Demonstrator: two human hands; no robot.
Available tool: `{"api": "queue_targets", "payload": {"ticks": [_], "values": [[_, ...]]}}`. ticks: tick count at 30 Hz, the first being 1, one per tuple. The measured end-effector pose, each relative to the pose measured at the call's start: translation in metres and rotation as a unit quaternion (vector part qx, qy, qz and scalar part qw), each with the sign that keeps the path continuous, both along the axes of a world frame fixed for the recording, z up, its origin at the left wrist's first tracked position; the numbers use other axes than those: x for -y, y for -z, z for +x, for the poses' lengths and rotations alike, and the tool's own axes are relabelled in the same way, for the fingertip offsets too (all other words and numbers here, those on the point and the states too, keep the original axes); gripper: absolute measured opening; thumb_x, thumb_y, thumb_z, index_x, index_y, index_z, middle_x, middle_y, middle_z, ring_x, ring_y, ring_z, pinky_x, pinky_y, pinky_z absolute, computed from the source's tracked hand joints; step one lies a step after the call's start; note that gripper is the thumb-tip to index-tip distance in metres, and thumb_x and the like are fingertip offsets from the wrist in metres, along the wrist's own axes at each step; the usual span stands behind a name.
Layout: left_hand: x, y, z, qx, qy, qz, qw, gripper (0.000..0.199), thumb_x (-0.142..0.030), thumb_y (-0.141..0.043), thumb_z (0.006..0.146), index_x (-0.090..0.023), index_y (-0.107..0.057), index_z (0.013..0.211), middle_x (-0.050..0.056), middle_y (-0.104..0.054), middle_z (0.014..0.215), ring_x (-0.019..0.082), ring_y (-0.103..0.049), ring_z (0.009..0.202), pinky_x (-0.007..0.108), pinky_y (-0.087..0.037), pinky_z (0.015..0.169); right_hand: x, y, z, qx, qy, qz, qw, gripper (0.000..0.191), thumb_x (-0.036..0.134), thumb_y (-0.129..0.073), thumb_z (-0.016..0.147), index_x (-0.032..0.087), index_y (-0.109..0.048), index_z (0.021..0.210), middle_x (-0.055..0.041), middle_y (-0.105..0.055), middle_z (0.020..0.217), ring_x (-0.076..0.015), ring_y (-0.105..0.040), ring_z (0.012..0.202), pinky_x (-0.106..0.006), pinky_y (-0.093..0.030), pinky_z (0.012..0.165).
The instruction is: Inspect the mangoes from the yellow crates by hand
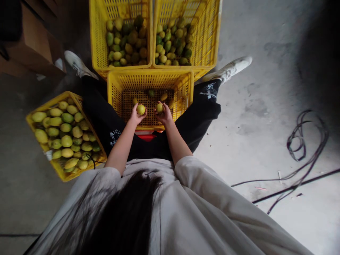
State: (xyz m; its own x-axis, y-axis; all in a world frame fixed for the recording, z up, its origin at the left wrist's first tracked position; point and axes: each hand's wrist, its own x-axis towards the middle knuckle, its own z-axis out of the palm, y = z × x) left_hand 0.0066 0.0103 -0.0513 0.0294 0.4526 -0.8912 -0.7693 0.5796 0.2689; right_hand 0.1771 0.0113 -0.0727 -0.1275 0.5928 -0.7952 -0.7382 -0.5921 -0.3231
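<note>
My left hand (135,117) is closed round a yellow lemon (140,109), which rests on the fingers with its top showing. A greener-yellow lemon (159,108) sits in my right hand (166,116), its fingers curled about it. Both hands are above the near part of a yellow plastic crate (190,85) between my legs. On that crate's dark grid floor lie a few loose fruits, among them a green lemon (151,92) and a brownish-yellow lemon (164,96).
Beyond stand two yellow crates side by side, a left one (97,35) and a right one (212,35), each part-filled with green and yellow lemons. A full crate (33,122) stands by my left leg. Cardboard boxes (34,39) are far left; a black cable (300,141) lies right.
</note>
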Motion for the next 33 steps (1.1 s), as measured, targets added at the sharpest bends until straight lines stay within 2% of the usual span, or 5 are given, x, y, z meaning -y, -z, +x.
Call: {"api": "queue_targets", "payload": {"ticks": [7, 13, 25, 29, 33], "values": [[0.000, 0.001, 0.005, -0.037, 0.017, 0.004, 0.999, 0.019, -0.027, -0.069, 0.103, -0.021, -0.072, 0.122, 0.000, -0.072, 0.078, 0.013, -0.069, 0.065, 0.021, -0.054, 0.061, -0.001, 0.002, 0.000, -0.009, 0.001, -0.012, 1.000, 0.008, 0.034, -0.061, 0.102, 0.027, -0.062, 0.098, -0.0003, -0.074, 0.087, -0.0203, -0.077, 0.091, -0.025, -0.058, 0.061], [-0.001, 0.001, 0.004, -0.031, 0.010, 0.004, 0.999, 0.035, -0.039, -0.049, 0.112, -0.023, -0.072, 0.134, 0.003, -0.072, 0.079, 0.017, -0.070, 0.068, 0.024, -0.053, 0.059, -0.001, 0.003, 0.002, 0.011, -0.009, -0.007, 1.000, 0.022, 0.047, -0.062, 0.104, 0.027, -0.064, 0.095, 0.0029, -0.063, 0.072, -0.0167, -0.062, 0.068, -0.024, -0.051, 0.053], [-0.001, -0.002, 0.004, -0.062, 0.050, 0.004, 0.997, 0.034, -0.053, -0.071, 0.104, -0.021, -0.078, 0.115, 0.004, -0.071, 0.077, 0.011, -0.056, 0.054, 0.023, -0.042, 0.049, -0.003, -0.008, -0.005, 0.013, 0.050, -0.042, 0.998, 0.016, 0.025, -0.068, 0.100, 0.026, -0.059, 0.087, 0.0057, -0.063, 0.069, -0.0108, -0.067, 0.065, -0.016, -0.053, 0.055], [0.001, -0.008, 0.004, -0.039, 0.060, -0.012, 0.997, 0.048, -0.058, -0.052, 0.112, -0.020, -0.078, 0.123, 0.005, -0.070, 0.072, 0.016, -0.064, 0.062, 0.025, -0.050, 0.055, -0.003, -0.010, -0.007, 0.003, 0.039, -0.036, 0.999, 0.013, 0.020, -0.067, 0.101, 0.025, -0.061, 0.090, 0.0062, -0.063, 0.068, -0.0095, -0.065, 0.062, -0.013, -0.051, 0.051], [0.002, -0.011, 0.003, -0.010, 0.018, -0.021, 1.000, 0.041, -0.053, -0.058, 0.110, -0.020, -0.074, 0.126, 0.004, -0.068, 0.070, 0.018, -0.070, 0.069, 0.028, -0.060, 0.064, -0.004, -0.005, -0.004, -0.024, 0.049, -0.044, 0.998, 0.025, 0.029, -0.054, 0.109, 0.023, -0.056, 0.085, 0.0028, -0.063, 0.067, -0.0086, -0.057, 0.055, -0.011, -0.037, 0.040]]}}
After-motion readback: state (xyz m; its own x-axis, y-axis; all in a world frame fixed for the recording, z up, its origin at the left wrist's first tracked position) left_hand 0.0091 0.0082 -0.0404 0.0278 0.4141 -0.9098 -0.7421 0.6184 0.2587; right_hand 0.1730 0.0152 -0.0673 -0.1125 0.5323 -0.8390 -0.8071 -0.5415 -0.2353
